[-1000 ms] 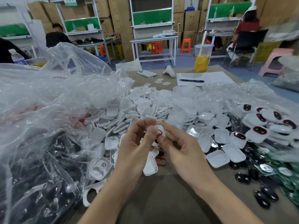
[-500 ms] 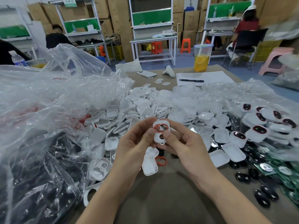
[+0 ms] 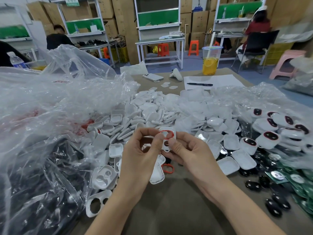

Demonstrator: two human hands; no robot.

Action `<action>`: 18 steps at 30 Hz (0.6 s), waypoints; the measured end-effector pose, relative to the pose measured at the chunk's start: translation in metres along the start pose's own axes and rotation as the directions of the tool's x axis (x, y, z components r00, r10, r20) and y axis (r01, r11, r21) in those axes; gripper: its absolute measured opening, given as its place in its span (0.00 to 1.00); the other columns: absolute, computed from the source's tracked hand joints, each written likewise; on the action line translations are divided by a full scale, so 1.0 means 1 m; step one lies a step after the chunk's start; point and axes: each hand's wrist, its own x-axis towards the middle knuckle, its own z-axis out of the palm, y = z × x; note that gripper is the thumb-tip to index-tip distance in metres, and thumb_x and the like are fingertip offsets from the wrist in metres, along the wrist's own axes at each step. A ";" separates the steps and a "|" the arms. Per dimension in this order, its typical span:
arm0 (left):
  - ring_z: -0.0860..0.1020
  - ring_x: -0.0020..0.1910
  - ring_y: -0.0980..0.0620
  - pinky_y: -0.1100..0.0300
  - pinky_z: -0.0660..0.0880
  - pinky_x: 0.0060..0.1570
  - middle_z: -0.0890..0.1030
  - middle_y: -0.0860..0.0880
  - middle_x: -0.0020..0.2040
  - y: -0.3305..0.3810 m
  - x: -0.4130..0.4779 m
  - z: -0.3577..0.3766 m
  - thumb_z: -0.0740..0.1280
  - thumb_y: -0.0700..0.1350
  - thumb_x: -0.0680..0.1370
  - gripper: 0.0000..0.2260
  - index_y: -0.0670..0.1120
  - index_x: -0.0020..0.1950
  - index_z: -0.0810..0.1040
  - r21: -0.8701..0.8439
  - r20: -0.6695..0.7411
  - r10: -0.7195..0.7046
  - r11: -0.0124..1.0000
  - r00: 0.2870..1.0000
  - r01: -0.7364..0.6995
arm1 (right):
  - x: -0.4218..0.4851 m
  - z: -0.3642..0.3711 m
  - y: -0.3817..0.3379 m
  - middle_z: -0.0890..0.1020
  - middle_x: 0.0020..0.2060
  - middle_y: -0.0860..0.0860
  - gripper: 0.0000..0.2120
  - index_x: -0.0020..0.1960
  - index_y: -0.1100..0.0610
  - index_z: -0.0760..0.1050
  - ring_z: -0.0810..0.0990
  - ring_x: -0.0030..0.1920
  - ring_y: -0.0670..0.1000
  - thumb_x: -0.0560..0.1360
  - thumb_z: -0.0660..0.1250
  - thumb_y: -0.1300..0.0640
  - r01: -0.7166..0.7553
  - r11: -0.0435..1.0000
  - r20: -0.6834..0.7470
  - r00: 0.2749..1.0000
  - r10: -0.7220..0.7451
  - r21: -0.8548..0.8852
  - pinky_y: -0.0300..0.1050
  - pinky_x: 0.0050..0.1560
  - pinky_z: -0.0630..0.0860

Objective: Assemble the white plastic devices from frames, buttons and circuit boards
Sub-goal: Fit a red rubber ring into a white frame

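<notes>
The lower end of the white frame (image 3: 174,135) was hidden behind the thumbs of the left hand (image 3: 140,156) and the right hand (image 3: 194,155). Left of the frame, dark parts (image 3: 33,192) were seen dimly through the plastic bag (image 3: 50,116); their kind could not be told. Right of the frame, the green circuit boards (image 3: 304,185) were cut off by the picture's edge.

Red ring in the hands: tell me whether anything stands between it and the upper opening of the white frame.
Nothing visible does. The red ring lies against the upper opening of the white frame, which the left hand and right hand pinch from either side. Whether it is fully seated cannot be told.
</notes>
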 end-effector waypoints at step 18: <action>0.80 0.34 0.58 0.62 0.79 0.27 0.83 0.54 0.38 0.007 -0.003 0.000 0.68 0.39 0.80 0.06 0.48 0.46 0.79 0.062 0.019 0.102 0.993 0.995 -0.103 | -0.001 -0.005 -0.007 0.83 0.51 0.59 0.20 0.60 0.71 0.74 0.84 0.53 0.57 0.74 0.73 0.61 -0.208 0.949 0.223 0.962 0.156 0.237 0.46 0.50 0.74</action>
